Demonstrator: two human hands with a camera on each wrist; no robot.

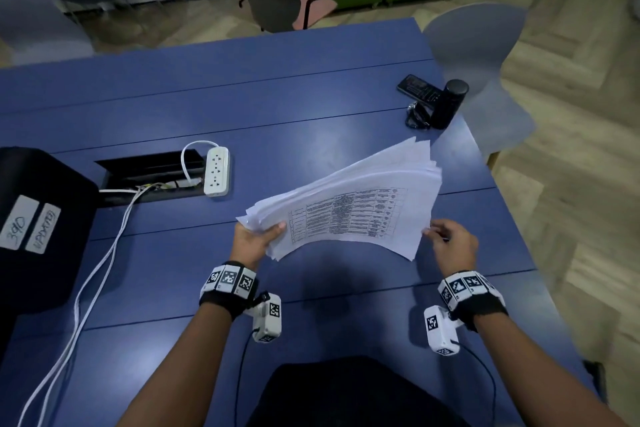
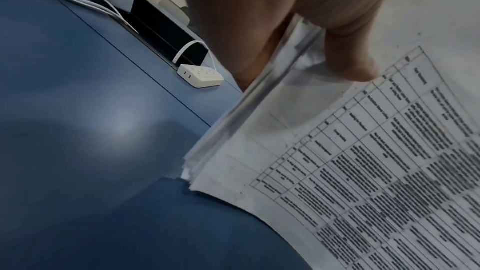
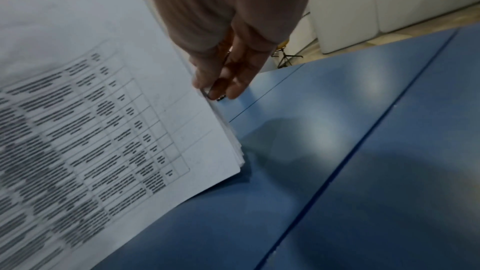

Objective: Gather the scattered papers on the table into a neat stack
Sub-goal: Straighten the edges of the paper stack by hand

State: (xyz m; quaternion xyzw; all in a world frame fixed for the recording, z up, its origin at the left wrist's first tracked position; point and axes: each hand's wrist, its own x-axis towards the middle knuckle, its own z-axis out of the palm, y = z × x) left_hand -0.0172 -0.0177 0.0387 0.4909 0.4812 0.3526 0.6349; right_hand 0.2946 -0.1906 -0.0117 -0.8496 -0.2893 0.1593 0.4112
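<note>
A stack of white papers (image 1: 346,211), its top sheet printed with a table, is held tilted just above the blue table (image 1: 277,97). My left hand (image 1: 258,239) grips the stack's near-left corner, thumb on top and fingers underneath. My right hand (image 1: 450,243) pinches the stack's right edge with its fingertips. In the left wrist view the thumb (image 2: 348,59) presses on the papers (image 2: 363,171), whose edges are fanned and uneven. In the right wrist view the fingertips (image 3: 221,87) close on the edge of the papers (image 3: 78,110). No loose sheets show on the table.
A white power strip (image 1: 217,172) lies by an open cable tray (image 1: 152,177), with white cables (image 1: 86,288) running to a black box (image 1: 34,218) at the left. A black bottle (image 1: 448,104), phone (image 1: 417,87) and keys (image 1: 414,116) sit far right. A grey chair (image 1: 485,62) stands beyond.
</note>
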